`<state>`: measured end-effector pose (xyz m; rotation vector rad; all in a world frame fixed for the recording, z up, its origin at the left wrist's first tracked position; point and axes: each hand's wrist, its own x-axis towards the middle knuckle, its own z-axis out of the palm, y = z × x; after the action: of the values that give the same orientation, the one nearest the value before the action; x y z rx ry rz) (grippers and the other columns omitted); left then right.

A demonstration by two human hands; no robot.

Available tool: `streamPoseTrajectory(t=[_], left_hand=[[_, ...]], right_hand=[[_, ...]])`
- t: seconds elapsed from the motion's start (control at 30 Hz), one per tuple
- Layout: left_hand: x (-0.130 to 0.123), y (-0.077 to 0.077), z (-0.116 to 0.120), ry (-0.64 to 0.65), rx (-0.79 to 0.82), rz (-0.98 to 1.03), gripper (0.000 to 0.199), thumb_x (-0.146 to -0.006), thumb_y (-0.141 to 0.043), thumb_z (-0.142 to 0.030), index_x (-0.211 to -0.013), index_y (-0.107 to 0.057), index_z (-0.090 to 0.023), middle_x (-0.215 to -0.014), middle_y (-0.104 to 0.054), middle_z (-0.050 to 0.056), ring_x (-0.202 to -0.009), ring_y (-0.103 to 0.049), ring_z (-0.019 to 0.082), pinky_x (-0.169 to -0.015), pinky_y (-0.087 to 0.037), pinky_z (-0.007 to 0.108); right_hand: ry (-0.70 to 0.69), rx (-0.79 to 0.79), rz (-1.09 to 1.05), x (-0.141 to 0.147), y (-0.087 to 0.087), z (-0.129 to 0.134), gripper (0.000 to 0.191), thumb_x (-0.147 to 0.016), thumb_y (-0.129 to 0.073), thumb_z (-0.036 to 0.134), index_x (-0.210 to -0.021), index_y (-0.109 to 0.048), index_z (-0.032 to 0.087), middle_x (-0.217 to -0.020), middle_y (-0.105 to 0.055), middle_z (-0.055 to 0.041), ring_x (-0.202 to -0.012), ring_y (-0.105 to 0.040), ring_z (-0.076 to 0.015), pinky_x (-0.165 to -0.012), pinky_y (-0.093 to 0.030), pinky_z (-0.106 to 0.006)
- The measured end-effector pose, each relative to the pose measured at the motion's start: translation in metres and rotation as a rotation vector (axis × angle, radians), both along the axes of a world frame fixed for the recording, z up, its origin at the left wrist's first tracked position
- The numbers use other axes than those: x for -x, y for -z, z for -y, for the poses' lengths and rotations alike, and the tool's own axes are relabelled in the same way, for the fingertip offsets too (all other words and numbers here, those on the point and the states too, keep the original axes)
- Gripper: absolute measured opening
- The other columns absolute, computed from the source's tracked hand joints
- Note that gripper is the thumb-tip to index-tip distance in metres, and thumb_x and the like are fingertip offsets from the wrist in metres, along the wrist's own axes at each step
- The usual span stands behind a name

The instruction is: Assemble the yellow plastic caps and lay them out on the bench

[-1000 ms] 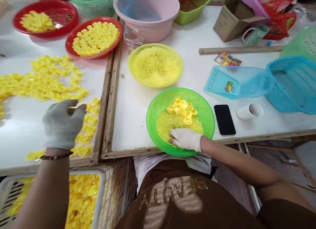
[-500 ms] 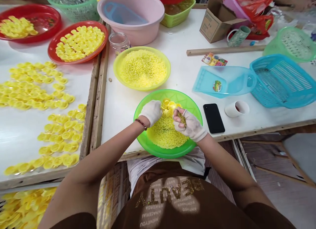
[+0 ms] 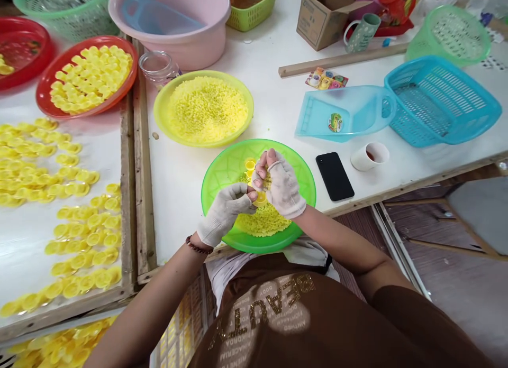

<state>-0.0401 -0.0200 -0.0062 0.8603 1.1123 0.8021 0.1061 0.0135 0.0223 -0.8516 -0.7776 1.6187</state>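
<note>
Pinching a yellow cup (image 3: 260, 200) between thumb and finger, the left hand (image 3: 226, 212) hangs over the green bowl (image 3: 216, 172), the cup just right of its fingertips. The right hand (image 3: 282, 184) is just beyond and to the right of the left, over the same bowl, fingers curled in; I cannot tell whether they close on anything. Below both hands, grains (image 3: 264, 224) lie in the bowl, and at least 1 more cup (image 3: 250, 165) shows beyond the left fingertips. Farther out from the left hand stands the yellow bowl (image 3: 160, 113), heaped with grains, a jar (image 3: 157, 67) just behind it. Well left of that hand, rows of cups (image 3: 87, 237) lie on the table (image 3: 19, 246). Near the right hand, to its right, lies a phone (image 3: 335, 176); past that are a white cup (image 3: 360, 159) and a blue basket (image 3: 413, 127).
</note>
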Motion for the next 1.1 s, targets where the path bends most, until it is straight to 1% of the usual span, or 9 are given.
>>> streamPoseTrajectory(t=[0.13, 0.27, 0.47, 0.63, 0.77, 0.83, 0.9, 1.0, 1.1], left_hand=[[0.0, -0.001, -0.001, -0.018, 0.034, 0.03, 0.039, -0.068, -0.09, -0.043, -0.084, -0.067, -0.015, -0.075, -0.066, 0.0, -0.063, -0.064, 0.01, -0.067, -0.059, 0.024], [0.0, -0.001, -0.001, -0.023, 0.047, 0.05, 0.038, -0.068, -0.091, -0.041, -0.085, -0.068, -0.015, -0.077, -0.067, 0.0, -0.065, -0.065, 0.011, -0.067, -0.059, 0.024], [0.003, -0.003, 0.001, -0.065, 0.059, 0.07, 0.038, -0.068, -0.091, -0.041, -0.088, -0.071, -0.015, -0.081, -0.068, 0.0, -0.07, -0.065, 0.01, -0.072, -0.061, 0.024], [0.009, -0.008, 0.002, -0.091, 0.007, 0.018, 0.035, -0.074, -0.087, -0.042, -0.09, -0.072, -0.015, -0.083, -0.069, 0.001, -0.07, -0.066, 0.012, -0.07, -0.061, 0.025], [0.028, -0.027, 0.004, -0.082, -0.091, -0.118, 0.032, -0.08, -0.082, -0.04, -0.094, -0.072, -0.014, -0.082, -0.07, 0.002, -0.065, -0.068, 0.013, -0.065, -0.061, 0.026], [0.05, -0.041, 0.003, -0.156, -0.143, -0.19, 0.031, -0.081, -0.081, -0.039, -0.094, -0.071, -0.013, -0.085, -0.072, 0.004, -0.069, -0.07, 0.015, -0.068, -0.062, 0.028], [0.086, -0.053, 0.0, -0.318, -0.201, -0.279, 0.031, -0.08, -0.081, -0.037, -0.094, -0.07, -0.012, -0.089, -0.074, 0.006, -0.075, -0.071, 0.017, -0.071, -0.064, 0.032], [0.167, -0.058, -0.002, -0.638, -0.247, -0.448, 0.023, -0.081, -0.078, -0.03, -0.093, -0.067, -0.014, -0.087, -0.073, 0.004, -0.077, -0.071, 0.017, -0.073, -0.064, 0.034], [0.263, -0.049, 0.009, -0.899, -0.211, -0.656, 0.015, -0.085, -0.073, -0.023, -0.092, -0.063, -0.014, -0.078, -0.067, -0.004, -0.072, -0.066, 0.011, -0.076, -0.061, 0.029]], right_hand=[[0.036, -0.026, -0.041, 0.001, 0.005, 0.001, 0.046, -0.094, -0.059, 0.066, -0.081, -0.043, 0.024, -0.072, -0.04, 0.0034, -0.059, -0.049, -0.0111, -0.05, -0.045, -0.026], [0.041, 0.049, -0.025, -0.002, 0.001, 0.0, 0.051, -0.093, -0.056, 0.071, -0.08, -0.04, 0.025, -0.071, -0.04, 0.0043, -0.057, -0.048, -0.0109, -0.05, -0.043, -0.025], [-0.022, 0.098, -0.029, -0.02, -0.004, 0.003, 0.055, -0.088, -0.063, 0.073, -0.078, -0.04, 0.024, -0.063, -0.035, 0.008, -0.045, -0.031, -0.0058, -0.042, -0.024, -0.021], [-0.222, 0.114, 0.157, -0.044, 0.01, 0.02, 0.045, -0.09, -0.067, 0.062, -0.078, -0.049, 0.022, -0.061, -0.039, 0.0083, -0.042, -0.03, -0.0047, -0.041, -0.018, -0.021], [-0.372, 0.056, 0.396, -0.053, 0.018, 0.031, 0.036, -0.099, -0.055, 0.053, -0.081, -0.052, 0.021, -0.063, -0.042, 0.0068, -0.045, -0.035, -0.0067, -0.043, -0.025, -0.023], [-0.462, -0.091, 0.63, -0.055, 0.019, 0.036, 0.031, -0.102, -0.051, 0.044, -0.081, -0.053, 0.021, -0.065, -0.047, 0.0046, -0.051, -0.042, -0.0095, -0.049, -0.034, -0.026], [-0.557, -0.308, 0.883, -0.055, 0.023, 0.04, 0.027, -0.102, -0.049, 0.036, -0.082, -0.056, 0.021, -0.07, -0.056, 0.0007, -0.062, -0.052, -0.0136, -0.061, -0.042, -0.029], [-0.669, -0.586, 1.158, -0.052, 0.033, 0.042, 0.021, -0.102, -0.049, 0.03, -0.091, -0.064, 0.02, -0.087, -0.067, -0.0055, -0.083, -0.062, -0.021, -0.081, -0.048, -0.037], [-0.724, -0.723, 1.289, -0.047, 0.044, 0.043, 0.022, -0.103, -0.047, 0.029, -0.1, -0.067, 0.019, -0.099, -0.07, -0.0084, -0.094, -0.064, -0.0252, -0.09, -0.049, -0.042]])
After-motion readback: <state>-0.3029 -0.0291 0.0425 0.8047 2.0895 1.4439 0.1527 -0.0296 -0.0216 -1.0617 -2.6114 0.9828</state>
